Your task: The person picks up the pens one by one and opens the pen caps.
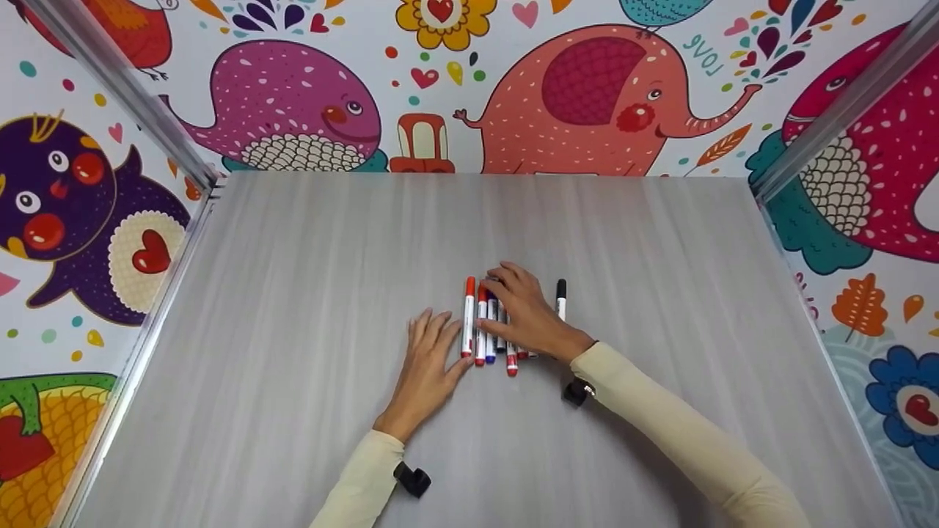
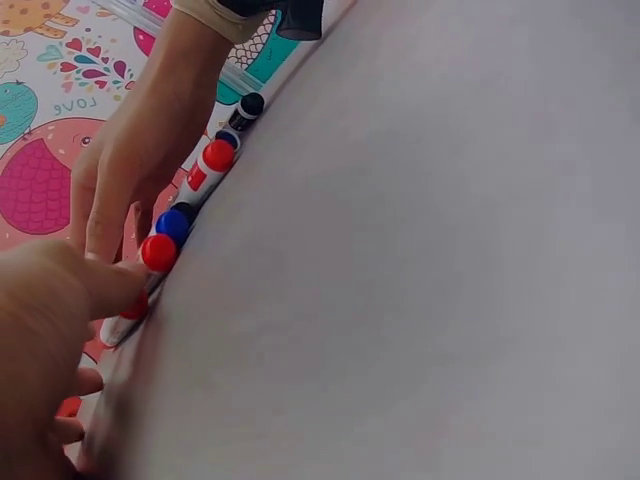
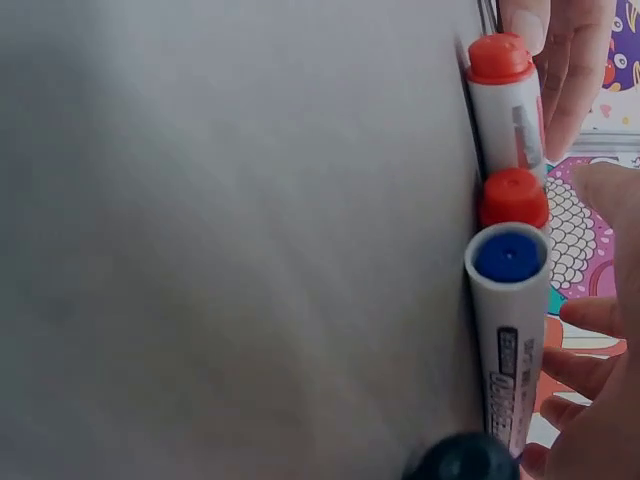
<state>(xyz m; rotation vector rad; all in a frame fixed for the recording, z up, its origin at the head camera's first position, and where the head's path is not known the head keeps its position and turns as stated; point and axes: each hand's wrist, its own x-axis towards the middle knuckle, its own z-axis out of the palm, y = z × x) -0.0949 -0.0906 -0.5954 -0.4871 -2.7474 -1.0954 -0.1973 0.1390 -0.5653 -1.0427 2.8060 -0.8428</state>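
Observation:
Several white markers lie side by side on the table, caps pointing away from me. At the left of the row is a red marker (image 1: 468, 323); my left hand (image 1: 425, 367) lies beside it, fingers extended, thumb near its lower end. A second red marker (image 1: 480, 348) and a blue marker (image 1: 491, 350) follow to the right. My right hand (image 1: 530, 314) spreads over the middle of the row, fingertips at the far ends and thumb over the second red marker, hiding part of the group. Another red marker (image 1: 512, 361) sticks out toward me below that hand.
A black-capped marker (image 1: 561, 297) lies to the right of the group, partly behind the right wrist. The grey wood-grain table (image 1: 293, 279) is bordered by metal side rails (image 1: 139, 323) and walls with cartoon animals (image 1: 587, 103).

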